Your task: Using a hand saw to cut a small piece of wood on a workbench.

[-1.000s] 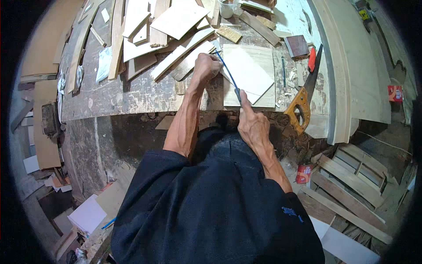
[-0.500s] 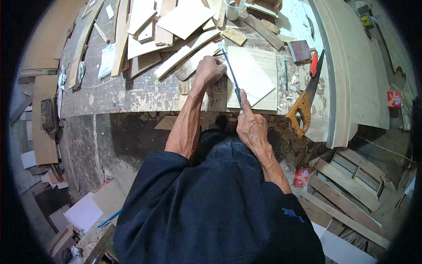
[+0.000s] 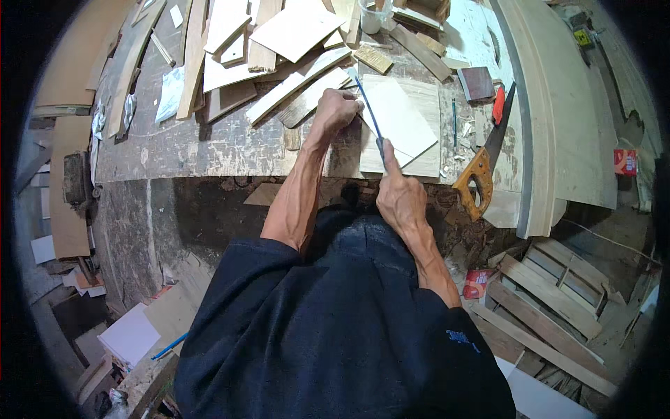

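Observation:
My right hand (image 3: 403,199) grips the dark handle of a slim blue tool (image 3: 370,106), seen edge-on, with the index finger stretched along it. Its far end slants up and left, past my left hand; its exact kind does not show. My left hand (image 3: 338,110) is closed just left of the blue tool, thumb and fingers pressed together. Whatever it pinches is hidden or too small to name. Beneath and to the right of the tool, a pale angled board (image 3: 405,115) lies over a larger light wooden sheet (image 3: 423,165) at the bench's front edge.
A handsaw (image 3: 475,183) with an orange-brown handle juts past the bench edge at right, near a dark square block (image 3: 477,83) and a pencil (image 3: 453,123). Wood strips (image 3: 296,85) and offcuts crowd the bench's back left. A wooden frame (image 3: 558,279) leans at lower right.
Both hands keep their grips. The blue tool and my right hand have shifted very slightly; my left hand has edged a little to the right. The boards look unmoved.

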`<state>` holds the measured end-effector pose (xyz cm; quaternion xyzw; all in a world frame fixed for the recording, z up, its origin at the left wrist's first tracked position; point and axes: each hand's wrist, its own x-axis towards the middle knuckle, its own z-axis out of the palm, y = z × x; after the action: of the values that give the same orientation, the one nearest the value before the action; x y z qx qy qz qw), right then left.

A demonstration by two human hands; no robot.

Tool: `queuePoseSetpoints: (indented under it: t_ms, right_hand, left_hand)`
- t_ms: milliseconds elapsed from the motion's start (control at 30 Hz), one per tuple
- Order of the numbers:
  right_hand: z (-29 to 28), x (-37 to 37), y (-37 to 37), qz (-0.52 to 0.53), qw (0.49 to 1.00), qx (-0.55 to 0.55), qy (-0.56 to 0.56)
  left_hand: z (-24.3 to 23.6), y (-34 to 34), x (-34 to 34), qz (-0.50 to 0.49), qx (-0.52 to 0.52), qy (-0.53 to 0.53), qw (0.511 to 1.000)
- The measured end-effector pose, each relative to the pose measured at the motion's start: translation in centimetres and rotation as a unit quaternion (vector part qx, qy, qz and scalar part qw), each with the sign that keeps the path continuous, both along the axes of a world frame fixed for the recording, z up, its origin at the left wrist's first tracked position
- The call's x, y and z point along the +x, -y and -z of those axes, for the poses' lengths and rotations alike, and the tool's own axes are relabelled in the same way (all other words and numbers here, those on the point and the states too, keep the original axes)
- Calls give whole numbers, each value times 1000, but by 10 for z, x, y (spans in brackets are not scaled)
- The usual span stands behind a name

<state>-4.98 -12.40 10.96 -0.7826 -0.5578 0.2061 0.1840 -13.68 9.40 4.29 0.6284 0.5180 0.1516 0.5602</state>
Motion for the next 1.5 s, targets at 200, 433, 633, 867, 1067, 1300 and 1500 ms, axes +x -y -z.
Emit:
queuePoseSetpoints:
  t_ms: [200,433,633,867,1067,1300,1500]
  right_hand:
    - [-12,-4,9,-8,999,-32,22]
    - [-20,-5,6,-14,997,-77,15]
    - [2,-2,1,-15,998,54,18]
    - [1,3,-6,-24,998,36,44]
    - [-16,-7,6,-30,998,-26,39]
    - [-20,-8,6,-16,997,-43,67]
    - [-11,-7,7,0,997,-44,70]
  left_hand:
    - [0,2,0,-17,6,-7,1000]
    - [-5,3,0,-17,-20,-2,1000]
    - [3,1,-1,-26,-17,14,999]
    - [0,-4,2,11,-35,19,999]
    - [1,-19,-6,22,-18,-2,1000]
    - [-14,-11,1,42,-25,-27,998]
    - [-10,-8,9,78,109,-96,986]
